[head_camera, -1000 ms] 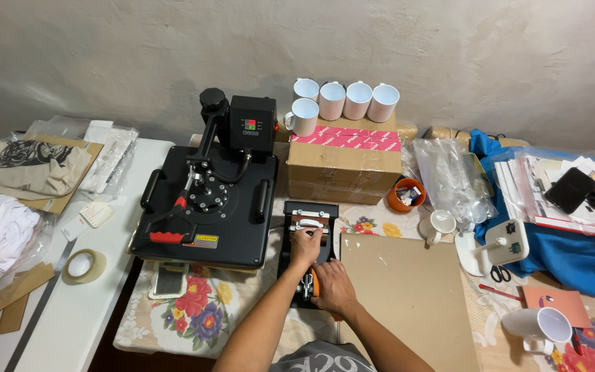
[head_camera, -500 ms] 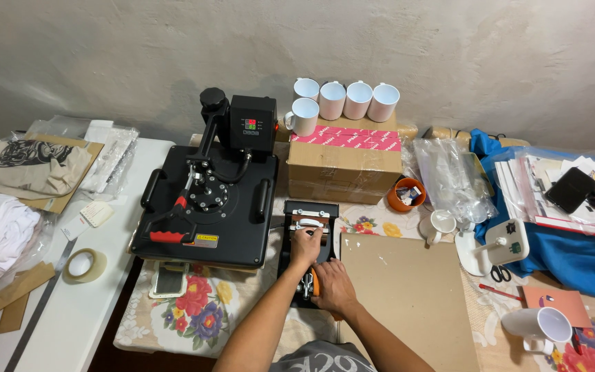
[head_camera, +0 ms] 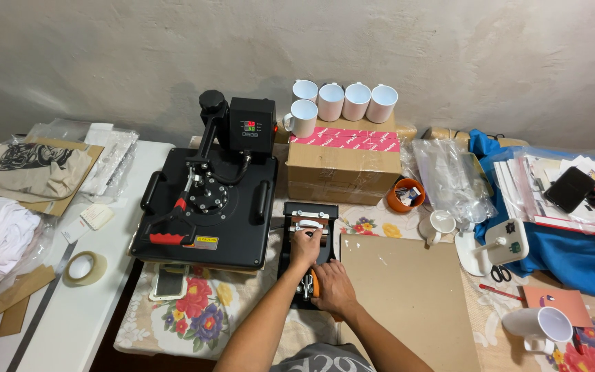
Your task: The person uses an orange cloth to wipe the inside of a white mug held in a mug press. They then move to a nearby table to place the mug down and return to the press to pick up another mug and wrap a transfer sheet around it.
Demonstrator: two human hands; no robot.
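Sitting on the floral-clothed bench (head_camera: 194,317), the small black mug press (head_camera: 308,258) is hemmed in: the big heat press (head_camera: 208,207) just to its left, a cardboard box (head_camera: 342,162) behind, a brown board (head_camera: 408,296) to its right. The left hand (head_camera: 306,246) curls over its silver-barred top. The right hand (head_camera: 333,288) is closed around its orange-tipped lever (head_camera: 314,281) at the near edge.
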